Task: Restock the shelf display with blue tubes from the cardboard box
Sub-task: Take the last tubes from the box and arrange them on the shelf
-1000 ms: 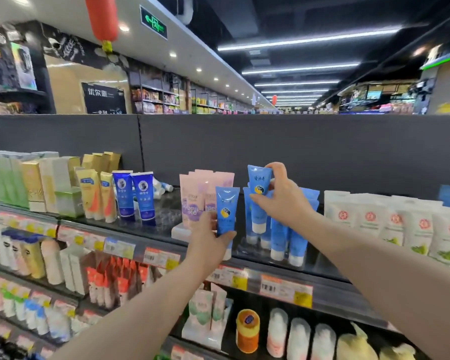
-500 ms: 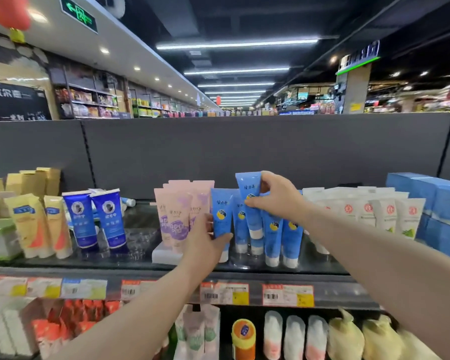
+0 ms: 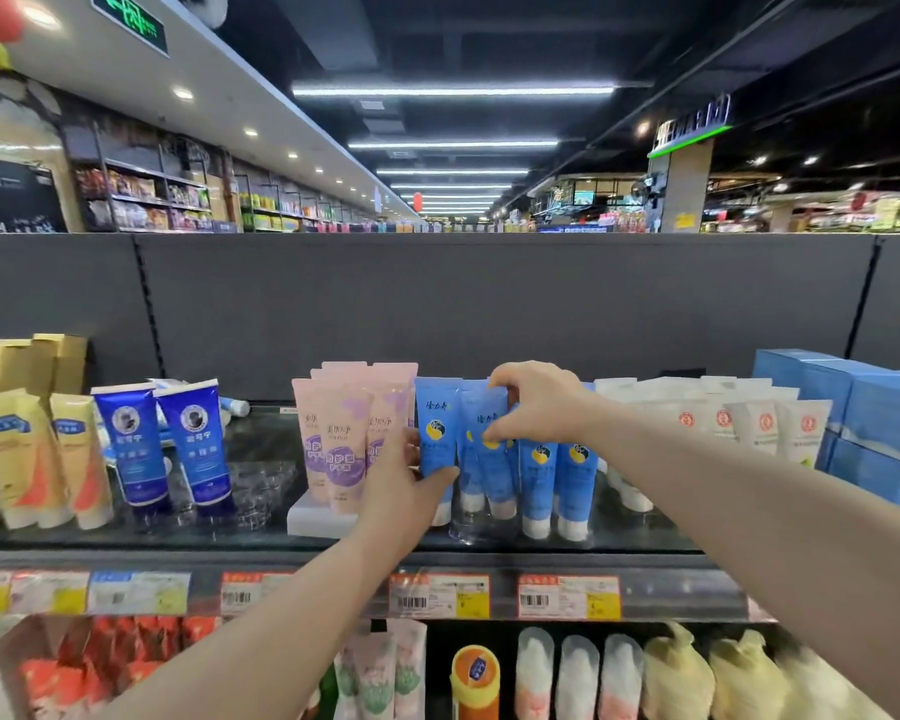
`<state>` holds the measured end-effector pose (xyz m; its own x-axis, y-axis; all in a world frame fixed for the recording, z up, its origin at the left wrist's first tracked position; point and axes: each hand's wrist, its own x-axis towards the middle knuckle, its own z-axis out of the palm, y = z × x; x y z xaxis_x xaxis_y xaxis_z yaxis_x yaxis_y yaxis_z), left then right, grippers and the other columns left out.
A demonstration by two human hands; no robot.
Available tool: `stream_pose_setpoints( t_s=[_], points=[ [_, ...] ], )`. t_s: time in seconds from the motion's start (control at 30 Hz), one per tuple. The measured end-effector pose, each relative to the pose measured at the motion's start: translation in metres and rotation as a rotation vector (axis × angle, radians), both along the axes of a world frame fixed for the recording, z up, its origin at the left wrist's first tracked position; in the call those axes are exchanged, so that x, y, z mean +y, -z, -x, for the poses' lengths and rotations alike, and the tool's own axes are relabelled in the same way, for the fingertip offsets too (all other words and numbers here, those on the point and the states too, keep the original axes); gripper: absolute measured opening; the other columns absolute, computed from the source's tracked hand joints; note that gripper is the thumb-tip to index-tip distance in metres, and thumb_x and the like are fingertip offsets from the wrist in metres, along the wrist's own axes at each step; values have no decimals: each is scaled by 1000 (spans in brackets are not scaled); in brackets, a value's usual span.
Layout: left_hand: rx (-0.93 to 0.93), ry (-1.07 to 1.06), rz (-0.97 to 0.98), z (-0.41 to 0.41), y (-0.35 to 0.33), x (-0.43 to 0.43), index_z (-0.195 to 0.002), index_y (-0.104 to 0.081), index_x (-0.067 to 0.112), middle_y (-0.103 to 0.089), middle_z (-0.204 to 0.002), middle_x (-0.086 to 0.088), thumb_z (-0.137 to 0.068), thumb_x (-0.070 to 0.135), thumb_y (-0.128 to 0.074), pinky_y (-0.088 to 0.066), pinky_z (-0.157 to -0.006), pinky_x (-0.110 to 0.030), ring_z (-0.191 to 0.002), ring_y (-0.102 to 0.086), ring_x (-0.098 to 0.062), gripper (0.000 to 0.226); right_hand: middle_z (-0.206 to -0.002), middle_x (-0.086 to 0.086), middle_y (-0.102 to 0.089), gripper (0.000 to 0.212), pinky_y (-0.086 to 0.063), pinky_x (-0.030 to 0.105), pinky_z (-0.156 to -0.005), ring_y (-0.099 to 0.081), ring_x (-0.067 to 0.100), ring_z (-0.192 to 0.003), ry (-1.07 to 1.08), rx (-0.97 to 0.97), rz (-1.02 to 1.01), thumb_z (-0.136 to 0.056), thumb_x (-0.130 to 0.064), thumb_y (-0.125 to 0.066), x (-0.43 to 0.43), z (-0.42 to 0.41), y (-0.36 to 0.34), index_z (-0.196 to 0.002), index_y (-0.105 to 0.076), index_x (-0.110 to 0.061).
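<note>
Several light blue tubes stand cap-down in a row at the middle of the top shelf [image 3: 645, 543]. My left hand [image 3: 401, 485] grips the leftmost blue tube [image 3: 435, 433] low on its body, thumb across the front. My right hand [image 3: 536, 402] pinches the top of the blue tube beside it [image 3: 487, 459], which stands in the row inside a clear holder. More blue tubes [image 3: 572, 475] stand to the right. The cardboard box is out of view.
Pink tubes [image 3: 333, 439] stand just left of my left hand, dark blue tubes [image 3: 167, 444] and yellow tubes [image 3: 27, 454] further left. White tubes [image 3: 759, 423] and light blue cartons [image 3: 853, 407] fill the right. Price tags [image 3: 437, 595] line the shelf edge; a lower shelf holds more products.
My right hand has lowered its blue tube down into the row. My left hand's tube has moved back closer to the other tubes. The camera swung to face the shelf squarely.
</note>
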<state>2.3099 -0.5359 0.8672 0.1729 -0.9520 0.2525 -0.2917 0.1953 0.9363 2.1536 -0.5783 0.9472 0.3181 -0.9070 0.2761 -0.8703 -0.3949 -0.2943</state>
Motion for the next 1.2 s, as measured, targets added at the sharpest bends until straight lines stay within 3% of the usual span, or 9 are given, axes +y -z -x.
stream_pose_setpoints(
  t_s=[0.07,0.27,0.37,0.53,0.67,0.9,1.0,1.13,1.2],
  points=[
    [4,-6,-4,0,1,-1,-117,-48,19,-61,-113,2,-84,13,-66,-50,-89,-34,-103,-59,-16,38,-87,-10,-55,35,-38,32,-89,-51,14,-85,4,65,25,-70,-34,-73,0,0,0,-101,-56,-27],
    [4,-14,-1,0,3,-6,-115,-46,21,-60,-112,3,-84,13,-66,-45,-76,-23,-99,-57,-12,37,-77,-12,-51,14,-35,29,-76,-50,15,-80,-19,155,60,-76,-35,-67,-2,2,-3,-81,-59,-25],
    [3,-1,4,1,2,-7,-118,-45,20,-59,-111,4,-84,13,-66,-43,-66,-15,-96,-56,-9,40,-89,-5,-60,26,-40,30,-76,-51,15,-83,2,212,84,-77,-39,-66,-5,6,-7,-90,-66,-17],
    [-22,6,14,3,2,-8,-113,-44,22,-57,-103,9,-85,14,-65,-40,-58,-14,-90,-56,-5,37,-81,-5,-54,32,-36,29,-69,-49,16,-78,33,316,113,-76,-41,-66,-8,10,-10,-90,-66,-13],
    [-18,22,41,5,4,-7,-110,-44,23,-57,-98,12,-85,12,-65,-42,-60,-13,-85,-55,3,35,-97,-10,-50,35,-40,30,-79,-48,14,-91,-6,291,76,-78,-39,-66,-6,10,-11,-108,-58,-24],
    [-79,10,75,5,3,-10,-99,-44,32,-60,-98,7,-83,16,-68,-51,-70,-25,-87,-60,-8,33,-110,-9,-54,46,-44,33,-94,-51,12,-105,-122,99,7,-78,-47,-68,-3,5,-18,-116,-56,-26],
    [-102,56,77,8,1,-12,-89,-40,37,-58,-94,7,-83,15,-67,-54,-77,-33,-87,-60,-9,36,-109,-9,-57,42,-45,30,-91,-53,10,-103,-166,8,23,-82,-46,-64,-5,-7,-21,-117,-59,-24],
    [-159,77,52,14,3,-15,-98,-43,24,-57,-93,3,-80,14,-70,-55,-80,-39,-87,-61,-15,33,-89,-9,-55,19,-46,26,-74,-55,12,-88,-185,29,42,-86,-30,-63,-7,-18,-23,-101,-65,-17],
    [-161,88,-2,15,5,-16,-100,-44,21,-58,-95,2,-77,14,-73,-56,-78,-36,-88,-61,-16,37,-88,-10,-55,16,-51,30,-76,-56,13,-88,-183,69,30,-86,-28,-64,-8,-19,-24,-97,-66,-17]
  ],
)
